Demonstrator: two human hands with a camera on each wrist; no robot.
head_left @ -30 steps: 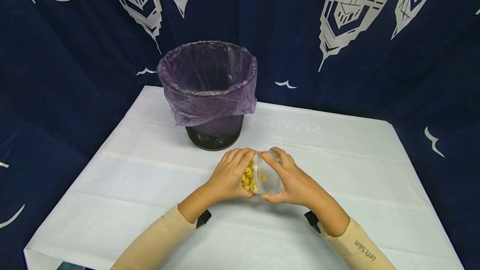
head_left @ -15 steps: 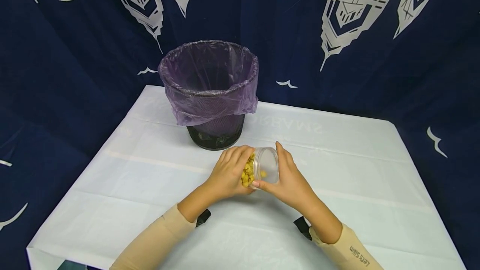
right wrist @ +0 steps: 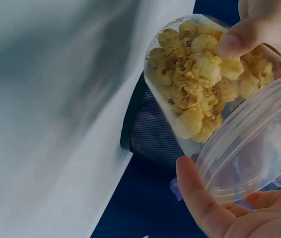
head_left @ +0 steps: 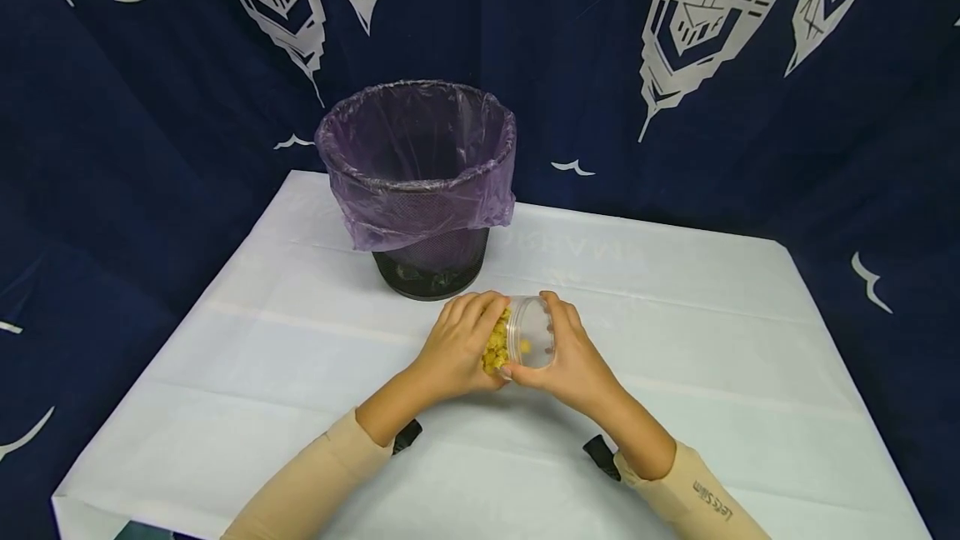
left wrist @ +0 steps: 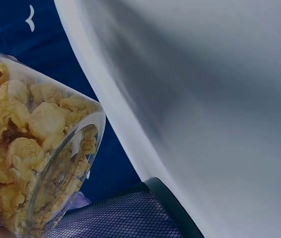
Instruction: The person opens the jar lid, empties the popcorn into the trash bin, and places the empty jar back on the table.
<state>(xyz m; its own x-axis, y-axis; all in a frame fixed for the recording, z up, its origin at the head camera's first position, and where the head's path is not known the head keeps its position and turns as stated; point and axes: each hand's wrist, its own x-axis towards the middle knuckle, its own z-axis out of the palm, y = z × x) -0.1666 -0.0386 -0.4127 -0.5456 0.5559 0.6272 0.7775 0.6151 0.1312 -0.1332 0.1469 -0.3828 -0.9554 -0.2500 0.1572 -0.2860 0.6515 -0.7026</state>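
A clear plastic jar of yellow popcorn is held tilted on its side above the table. My left hand grips the jar's body, its thumb pressing the wall in the right wrist view. A see-through lid sits on the jar's mouth, facing right. My right hand holds this lid by its edge, thumb at the near side and fingers round the far side. The left wrist view shows the jar's base close up, with most of the left hand out of frame.
Behind the hands stands a black mesh wastebasket lined with a purple plastic bag. A white cloth covers the table. Dark blue curtains with white prints hang round its back and sides.
My right hand's fingers loosened and shifted on the lid, then came back round its edge. The right forearm moved slightly left and down. My left hand has kept its grip on the jar.
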